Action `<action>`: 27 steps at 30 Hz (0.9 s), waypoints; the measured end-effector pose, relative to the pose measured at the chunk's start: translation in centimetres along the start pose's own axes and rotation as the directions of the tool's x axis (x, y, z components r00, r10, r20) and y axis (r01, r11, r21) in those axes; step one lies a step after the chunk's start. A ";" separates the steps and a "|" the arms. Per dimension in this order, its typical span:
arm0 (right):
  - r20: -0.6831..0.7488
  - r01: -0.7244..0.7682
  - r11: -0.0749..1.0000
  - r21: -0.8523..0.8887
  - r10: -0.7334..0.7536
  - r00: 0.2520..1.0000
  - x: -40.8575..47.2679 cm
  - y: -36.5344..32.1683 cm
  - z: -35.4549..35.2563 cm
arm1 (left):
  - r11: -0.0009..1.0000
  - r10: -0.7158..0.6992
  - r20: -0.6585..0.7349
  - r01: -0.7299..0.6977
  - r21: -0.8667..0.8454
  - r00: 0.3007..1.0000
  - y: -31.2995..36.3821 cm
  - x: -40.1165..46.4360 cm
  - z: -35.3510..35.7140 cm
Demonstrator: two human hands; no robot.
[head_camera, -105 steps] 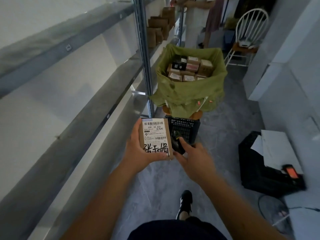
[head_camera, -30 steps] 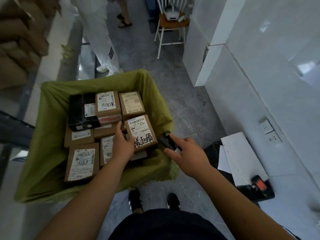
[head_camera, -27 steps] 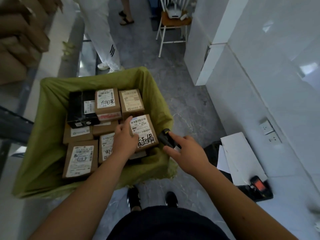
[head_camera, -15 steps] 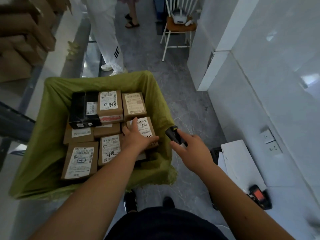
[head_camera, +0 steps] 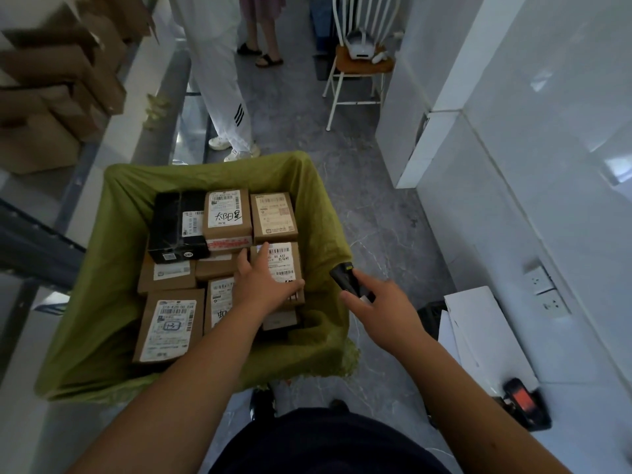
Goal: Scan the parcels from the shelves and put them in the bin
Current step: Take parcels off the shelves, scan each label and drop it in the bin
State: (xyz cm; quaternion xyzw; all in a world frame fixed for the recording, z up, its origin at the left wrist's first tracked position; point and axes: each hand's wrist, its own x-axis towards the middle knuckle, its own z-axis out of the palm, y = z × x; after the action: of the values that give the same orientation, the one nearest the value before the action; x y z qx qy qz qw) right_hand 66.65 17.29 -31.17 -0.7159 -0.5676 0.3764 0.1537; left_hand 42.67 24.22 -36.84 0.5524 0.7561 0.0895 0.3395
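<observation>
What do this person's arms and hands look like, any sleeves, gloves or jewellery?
Both forearms are bare, with no sleeves in view. The left hand and right hand wear no gloves, and no rings, watch or bracelets are visible. A dark garment covers the body below.

One head-worn wide-angle view, looking steeply down and forward, close over the bin [head_camera: 113, 213] and both forearms.
</observation>
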 end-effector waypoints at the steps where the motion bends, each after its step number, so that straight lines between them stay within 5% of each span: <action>1: 0.001 0.006 1.000 -0.009 -0.006 1.000 0.0 0.0 0.0 | 1.000 0.008 -0.018 -0.007 0.015 1.000 0.1 -0.1 -0.3; 11: 0.031 0.118 0.964 -0.240 -0.114 0.993 -1.3 -0.2 -1.5 | 0.971 0.145 -0.155 -0.110 0.212 0.977 0.9 -6.3 -2.5; 16: 0.169 0.278 0.866 -0.417 -0.227 0.959 -1.3 -1.2 -0.9 | 0.970 0.064 -0.219 -0.009 0.244 0.974 -1.1 -10.6 -2.4; 22: 0.386 0.579 0.663 -0.475 -0.434 0.814 -1.9 -5.5 1.8 | 0.966 -0.126 -0.373 0.199 0.164 0.919 -5.5 -17.3 -4.2; 27: 0.553 0.788 0.454 -0.416 -0.561 0.615 -5.7 -11.1 6.0 | 0.929 -0.309 -0.481 0.370 0.035 0.821 -10.3 -25.4 -5.9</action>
State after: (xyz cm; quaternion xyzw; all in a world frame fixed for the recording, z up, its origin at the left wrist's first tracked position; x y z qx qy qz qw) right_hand 54.27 14.20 -25.94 -0.3554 -0.9144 0.1864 -0.0540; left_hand 35.12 -0.98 -27.12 0.3912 0.9055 0.1098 0.1224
